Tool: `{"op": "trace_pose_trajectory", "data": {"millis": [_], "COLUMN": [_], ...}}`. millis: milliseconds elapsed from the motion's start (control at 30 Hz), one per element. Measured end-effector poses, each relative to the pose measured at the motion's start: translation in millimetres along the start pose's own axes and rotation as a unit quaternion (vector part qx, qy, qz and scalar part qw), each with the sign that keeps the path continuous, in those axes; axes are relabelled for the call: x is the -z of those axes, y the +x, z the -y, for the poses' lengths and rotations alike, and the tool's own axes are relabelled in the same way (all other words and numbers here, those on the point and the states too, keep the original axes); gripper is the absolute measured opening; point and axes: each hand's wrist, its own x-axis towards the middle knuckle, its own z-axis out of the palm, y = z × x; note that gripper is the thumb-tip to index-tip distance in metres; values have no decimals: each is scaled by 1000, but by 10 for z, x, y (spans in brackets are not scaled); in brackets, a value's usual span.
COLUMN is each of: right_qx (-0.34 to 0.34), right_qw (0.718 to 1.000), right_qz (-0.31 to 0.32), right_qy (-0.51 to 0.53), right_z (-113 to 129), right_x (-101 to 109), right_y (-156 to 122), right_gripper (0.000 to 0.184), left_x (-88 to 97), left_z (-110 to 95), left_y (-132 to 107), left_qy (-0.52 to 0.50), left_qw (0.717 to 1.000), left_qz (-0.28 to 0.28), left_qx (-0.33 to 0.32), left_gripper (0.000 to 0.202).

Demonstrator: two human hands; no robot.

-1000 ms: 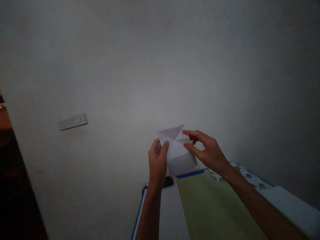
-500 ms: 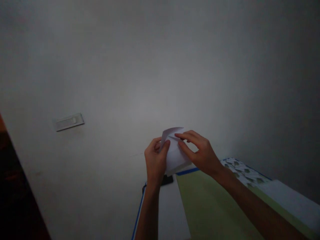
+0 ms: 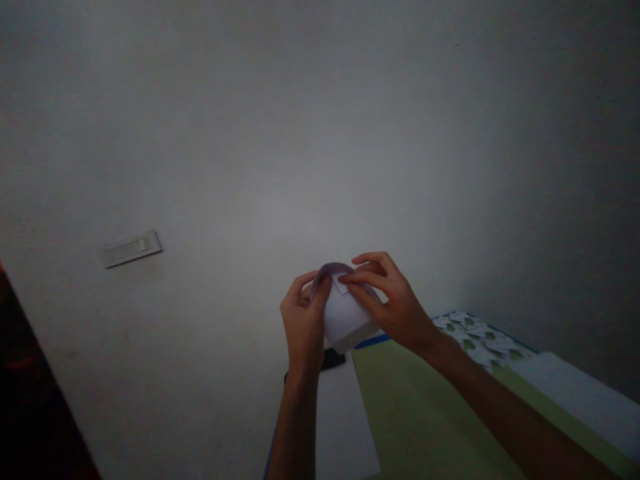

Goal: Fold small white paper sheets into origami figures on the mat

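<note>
I hold a piece of folded white paper point(image 3: 344, 315) up in front of a pale wall, above the far end of a table. My left hand point(image 3: 302, 327) pinches its left edge between thumb and fingers. My right hand point(image 3: 393, 305) presses on its upper right part, with the fingertips bending the top flap over into a curve. Both hands are closed on the paper.
Below lies a green mat point(image 3: 425, 420) on a table with a blue edge point(image 3: 371, 341). A white sheet point(image 3: 343, 427) sits left of the mat, a dark small object point(image 3: 334, 359) at its far end. Several small folded paper pieces point(image 3: 475, 337) lie at the right. A switch plate point(image 3: 130, 248) is on the wall.
The open pointed flaps at the paper's top have been bent down and together into a rounded fold. My right hand moved left over the paper's top.
</note>
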Motion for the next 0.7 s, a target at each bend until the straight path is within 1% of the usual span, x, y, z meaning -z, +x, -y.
{"op": "trace_pose_trajectory", "data": {"millis": [100, 200, 233, 300, 367, 500, 600, 700], "right_qx": [20, 34, 29, 3, -18, 2, 9, 23], "right_qw": [1000, 999, 1000, 999, 999, 1000, 999, 999], "right_qz": [16, 4, -9, -33, -39, -18, -32, -38], "right_qy": [-4, -9, -2, 18, 26, -14, -30, -29], "right_z": [6, 15, 18, 24, 28, 39, 58, 73], "right_x": [0, -6, -9, -8, 3, 48, 75, 91], "right_y": [9, 11, 11, 8, 6, 9, 13, 16], "right_gripper": [17, 13, 13, 21, 25, 12, 11, 10], "left_x": [-34, -46, -43, -28, -5, 29, 34, 30], "left_z": [-11, -3, 4, 21, 40, 64, 48, 13], "left_y": [-18, -9, -4, 6, 12, 10, -1, -15], "left_qy": [0, 8, 12, 21, 30, 35, 41, 51], "left_qw": [1000, 999, 999, 997, 996, 994, 994, 994], "left_qz": [11, 12, 8, -2, -6, -3, -16, -14], "left_qx": [-2, -41, -53, -71, -85, -106, -105, -100], "left_gripper": [40, 37, 36, 35, 35, 28, 22, 21]}}
